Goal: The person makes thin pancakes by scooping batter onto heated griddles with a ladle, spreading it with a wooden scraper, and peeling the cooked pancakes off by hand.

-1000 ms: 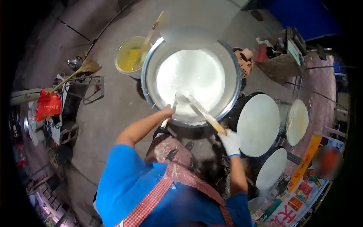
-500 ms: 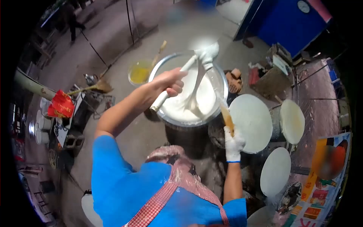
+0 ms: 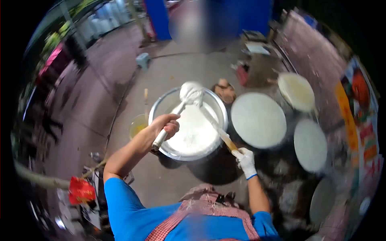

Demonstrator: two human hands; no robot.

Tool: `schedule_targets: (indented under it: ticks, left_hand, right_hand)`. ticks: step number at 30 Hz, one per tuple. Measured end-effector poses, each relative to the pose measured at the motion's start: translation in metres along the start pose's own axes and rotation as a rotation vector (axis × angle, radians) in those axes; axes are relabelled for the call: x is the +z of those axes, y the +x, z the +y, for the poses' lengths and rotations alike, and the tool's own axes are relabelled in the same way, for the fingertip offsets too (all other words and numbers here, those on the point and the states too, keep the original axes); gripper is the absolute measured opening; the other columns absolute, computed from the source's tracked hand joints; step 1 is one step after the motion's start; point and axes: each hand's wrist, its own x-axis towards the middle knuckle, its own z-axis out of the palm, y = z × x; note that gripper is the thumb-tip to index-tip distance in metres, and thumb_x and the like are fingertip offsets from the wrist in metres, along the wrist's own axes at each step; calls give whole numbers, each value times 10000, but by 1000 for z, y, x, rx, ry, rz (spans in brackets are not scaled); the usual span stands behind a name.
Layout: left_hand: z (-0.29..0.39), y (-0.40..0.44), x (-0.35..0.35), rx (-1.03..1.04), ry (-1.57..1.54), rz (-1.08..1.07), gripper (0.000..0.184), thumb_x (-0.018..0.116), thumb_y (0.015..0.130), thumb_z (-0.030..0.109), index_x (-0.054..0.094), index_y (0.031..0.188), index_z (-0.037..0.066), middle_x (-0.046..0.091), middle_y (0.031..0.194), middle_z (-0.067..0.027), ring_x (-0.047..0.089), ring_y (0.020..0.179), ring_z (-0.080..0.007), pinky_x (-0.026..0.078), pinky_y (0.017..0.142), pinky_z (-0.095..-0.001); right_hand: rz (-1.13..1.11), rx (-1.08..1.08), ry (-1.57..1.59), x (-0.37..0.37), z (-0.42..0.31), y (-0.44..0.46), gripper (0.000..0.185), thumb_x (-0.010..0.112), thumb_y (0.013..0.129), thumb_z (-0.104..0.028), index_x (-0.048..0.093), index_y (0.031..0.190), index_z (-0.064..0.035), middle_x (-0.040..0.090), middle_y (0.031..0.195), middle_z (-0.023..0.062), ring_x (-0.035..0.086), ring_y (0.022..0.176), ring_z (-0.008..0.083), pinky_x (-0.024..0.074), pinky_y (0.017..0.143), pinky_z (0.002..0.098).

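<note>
My bare left hand (image 3: 163,125) is closed around the white handle of a ladle (image 3: 191,92). The ladle's batter-covered head is raised over the far part of a large metal basin (image 3: 154,105). White batter (image 3: 189,135) fills much of the basin. In a white glove, my right hand (image 3: 245,160) grips the wooden handle of a long flat spatula (image 3: 216,126). Its batter-smeared blade slants over the basin, with the far end at the ladle's head. Whether the two touch is hard to tell.
Round pale griddles stand on my right: a large one (image 3: 258,120), a yellowish one (image 3: 297,91) and another (image 3: 310,145). A bowl of yellow liquid (image 3: 138,127) with a brush in it sits left of the basin. Brown lumps (image 3: 224,91) lie behind the basin; a blue stool (image 3: 143,60) stands farther off.
The view has swung, so the surroundings sit differently. The spatula's blade has come up to the ladle's head. A thick strand of batter that hung from the ladle no longer shows.
</note>
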Motion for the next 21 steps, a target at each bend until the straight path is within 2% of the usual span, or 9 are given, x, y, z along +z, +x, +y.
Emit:
schedule_targets:
  ticks: [4,6,9,11,12,15,17,18,21]
  left_hand:
    - [-68,16,61,258,547,-5,123,495,875,161,384,926,172,315,577,40,276,388,-44,215,289,-165]
    - [-124,25,101,418,1014,-46,509,465,893,217,235,1340,295,290,582,46,273,394,-43,207,300,-163]
    - [-188,115,116,329,1048,-154,479,441,910,237,246,1343,293,276,549,63,246,366,-32,176,268,-161]
    - [-212,197,109,-285,652,-299,95,436,917,225,498,945,159,289,529,63,242,357,-23,179,257,-151]
    - [-252,217,129,-342,675,-263,156,433,920,252,461,842,119,334,547,51,306,388,-42,260,295,-158]
    - [-354,310,124,-952,293,-225,199,394,923,222,478,927,42,433,617,-12,433,496,-108,401,427,-227]
    - [-429,353,123,-1080,205,-216,245,368,933,211,464,972,-11,399,582,-32,402,448,-124,363,384,-240]
    - [-471,360,135,-1204,135,-274,400,301,957,214,354,1211,-90,389,620,-55,377,457,-144,380,407,-279]
    - [-572,370,182,-1273,236,-366,416,306,965,216,339,1290,-42,375,614,-53,373,444,-139,370,400,-274]
  right_hand:
    - [246,-160,-93,-65,39,-75,274,663,762,-272,643,870,-21,574,629,35,517,564,105,419,533,259]
    - [398,-175,46,-99,20,-117,268,650,774,-258,639,900,-22,587,660,33,524,591,115,426,562,259]
    - [522,-187,223,-133,75,-149,281,619,815,-324,623,904,-57,492,606,-20,438,509,54,343,431,228]
    - [503,-12,279,-159,129,-188,345,598,820,-383,597,908,-50,492,630,-12,452,547,86,363,456,267]
    - [573,36,149,-167,166,-216,367,572,828,-407,598,925,-53,567,684,51,533,614,168,409,533,326]
    - [748,224,-162,-189,258,-320,378,550,821,-429,612,965,-85,625,834,141,593,753,317,450,661,396]
    - [927,343,-250,-190,292,-400,375,561,802,-430,624,982,-108,629,888,156,594,790,354,468,700,408]
    - [964,461,-329,-195,309,-431,366,574,790,-426,629,989,-124,629,901,154,598,801,351,472,704,411]
    - [1190,816,-378,-224,321,-501,381,597,777,-404,630,980,-83,628,856,174,607,782,337,474,673,411]
